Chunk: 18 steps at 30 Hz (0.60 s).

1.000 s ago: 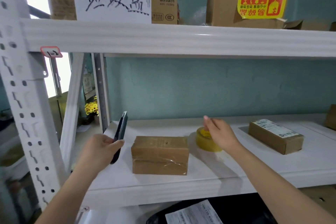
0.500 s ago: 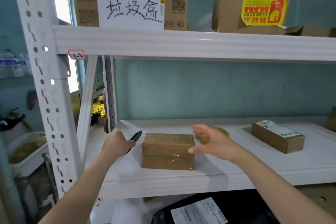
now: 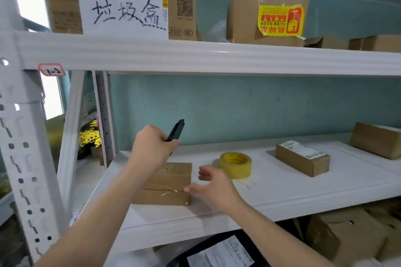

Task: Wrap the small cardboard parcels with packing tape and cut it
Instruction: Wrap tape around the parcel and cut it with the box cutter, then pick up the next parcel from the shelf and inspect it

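A small cardboard parcel (image 3: 171,184) with clear tape round it lies on the white shelf (image 3: 271,188). My left hand (image 3: 152,147) hovers above the parcel's left part and grips a black utility knife (image 3: 176,130) that points up. My right hand (image 3: 213,186) is spread just right of the parcel, one fingertip at its right edge. A yellow roll of packing tape (image 3: 236,165) lies flat on the shelf behind my right hand, apart from it.
A second labelled parcel (image 3: 302,159) and a third box (image 3: 376,140) sit further right on the shelf. Large cartons (image 3: 268,17) stand on the upper shelf. White uprights (image 3: 26,158) rise at the left. More boxes (image 3: 347,236) lie below.
My left hand rose with the knife from beside the parcel to above it. My right hand came off the tape roll and moved to the parcel's right side.
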Tool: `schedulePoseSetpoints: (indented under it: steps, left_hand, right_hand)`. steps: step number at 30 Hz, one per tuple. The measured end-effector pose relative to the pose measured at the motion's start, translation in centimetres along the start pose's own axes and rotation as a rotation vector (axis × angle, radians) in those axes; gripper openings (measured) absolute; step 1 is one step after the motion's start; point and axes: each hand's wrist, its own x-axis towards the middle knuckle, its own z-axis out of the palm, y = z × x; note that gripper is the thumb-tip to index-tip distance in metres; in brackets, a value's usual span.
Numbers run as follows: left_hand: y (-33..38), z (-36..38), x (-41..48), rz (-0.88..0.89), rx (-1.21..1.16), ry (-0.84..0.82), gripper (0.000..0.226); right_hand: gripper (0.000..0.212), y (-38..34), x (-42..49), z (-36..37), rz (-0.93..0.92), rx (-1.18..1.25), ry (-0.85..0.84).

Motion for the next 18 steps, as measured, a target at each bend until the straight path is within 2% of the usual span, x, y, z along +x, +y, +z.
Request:
schedulePoseSetpoints:
  steps: [4,6,9,11,12,14,15,16,17,18]
  left_hand:
    - [-0.8,0.4,1.3,-0.031,-0.002,-0.073,0.034]
    - [-0.8,0.9,1.7,-0.020,0.017,-0.103,0.033]
    - [0.5,2.5,2.0,-0.015,0.029,-0.165,0.032]
    - [2.0,4.4,1.8,0.000,0.055,-0.226,0.032]
    - [2.9,5.5,1.7,0.010,0.075,-0.251,0.034]
    - [4.5,7.7,1.0,0.039,0.127,-0.271,0.034]
    - [5.1,8.7,0.6,0.059,0.150,-0.265,0.028]
    - [5.6,9.6,0.2,0.073,0.189,-0.249,0.017]
    - [5.9,10.5,-0.1,0.081,0.250,-0.229,0.008]
    - [6.1,11.6,-0.2,0.095,0.346,-0.210,0.014]
  right_hand:
    - [0.031,1.6,-0.1,-7.6,-0.015,0.069,0.014]
    - [0.023,2.3,-0.7,-12.4,0.015,0.106,0.011]
    - [0.019,2.7,-2.3,-18.3,0.046,0.036,0.074]
    - [0.022,2.8,-3.4,-20.9,0.069,0.069,0.146]
    - [0.030,3.0,-3.8,-21.8,0.081,0.090,0.175]
    - [0.061,3.5,-4.2,-22.9,0.088,0.100,0.232]
    - [0.066,4.3,-4.2,-23.2,0.075,0.122,0.260]
    - [0.054,4.8,-4.0,-23.2,0.078,0.153,0.287]
    - [0.032,5.2,-3.9,-23.2,0.078,0.187,0.315]
    - [0.013,5.4,-3.9,-23.2,0.079,0.216,0.345]
